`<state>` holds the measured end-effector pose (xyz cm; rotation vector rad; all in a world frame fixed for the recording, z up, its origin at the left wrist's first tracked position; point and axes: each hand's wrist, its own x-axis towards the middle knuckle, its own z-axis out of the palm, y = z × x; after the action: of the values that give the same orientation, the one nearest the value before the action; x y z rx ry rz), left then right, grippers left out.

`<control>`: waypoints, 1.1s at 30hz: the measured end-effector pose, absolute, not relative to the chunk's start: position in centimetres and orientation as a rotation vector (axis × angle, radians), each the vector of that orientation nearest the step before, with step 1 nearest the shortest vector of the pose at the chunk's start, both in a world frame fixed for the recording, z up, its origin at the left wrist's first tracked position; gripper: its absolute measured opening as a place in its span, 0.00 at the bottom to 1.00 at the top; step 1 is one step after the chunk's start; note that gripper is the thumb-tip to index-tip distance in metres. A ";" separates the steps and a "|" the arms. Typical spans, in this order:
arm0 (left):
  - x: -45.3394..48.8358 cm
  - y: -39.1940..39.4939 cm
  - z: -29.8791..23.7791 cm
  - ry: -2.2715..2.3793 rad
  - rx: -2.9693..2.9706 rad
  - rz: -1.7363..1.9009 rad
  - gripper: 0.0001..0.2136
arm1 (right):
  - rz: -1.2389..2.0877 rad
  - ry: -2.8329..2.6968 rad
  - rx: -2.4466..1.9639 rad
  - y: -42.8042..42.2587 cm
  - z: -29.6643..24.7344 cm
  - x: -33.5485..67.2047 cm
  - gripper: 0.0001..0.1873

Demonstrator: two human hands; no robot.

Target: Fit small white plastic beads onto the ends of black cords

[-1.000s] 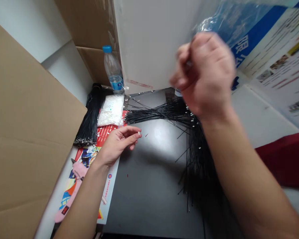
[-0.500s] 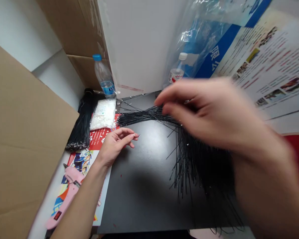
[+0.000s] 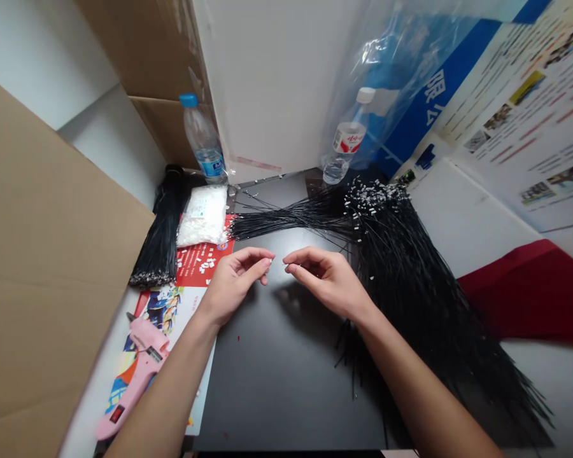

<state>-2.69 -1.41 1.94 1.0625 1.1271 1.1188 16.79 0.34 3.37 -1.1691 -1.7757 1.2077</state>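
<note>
My left hand (image 3: 233, 284) and my right hand (image 3: 325, 278) hang over the black tabletop (image 3: 267, 388), their fingertips nearly meeting. A small white piece seems pinched in my left fingertips, though it is tiny. Whatever my right fingers pinch is too small to tell. Just beyond my right hand, a large bundle of thin black wires (image 3: 410, 280) fans out, with white tips clustered at its far end. A second black wire bundle (image 3: 165, 232) lies at the left, next to a clear bag of small white pieces (image 3: 203, 216).
A pink glue gun (image 3: 138, 375) lies on a colourful printed sheet (image 3: 172, 312) at the left. Water bottles (image 3: 203, 137) (image 3: 346, 137) stand at the back. A cardboard sheet (image 3: 42, 254) rises on the left; red cloth (image 3: 520, 292) lies right.
My right hand has come down from the upper right to the middle of the tabletop, uncovering the wire bundle. My left hand has barely moved.
</note>
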 end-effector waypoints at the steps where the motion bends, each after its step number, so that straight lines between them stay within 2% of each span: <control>1: -2.6 -1.4 2.0 1.135 1.068 1.115 0.10 | 1.217 -1.754 -1.175 0.3 3.2 16.7 0.11; 12: -1.9 -1.4 2.1 1.096 0.959 1.121 0.14 | 1.266 -1.617 -1.216 -0.3 2.0 15.8 0.11; 19: -1.8 -1.5 1.8 1.093 0.974 1.080 0.10 | 1.241 -1.576 -1.205 -0.7 1.9 15.7 0.10; 33: -1.6 -1.6 1.9 0.998 0.862 1.010 0.11 | 1.224 -1.563 -1.184 -1.1 2.1 15.6 0.09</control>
<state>-1.60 -1.63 1.88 0.8617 0.9981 1.0104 15.65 -1.06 2.10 -1.1835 -1.5633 1.2242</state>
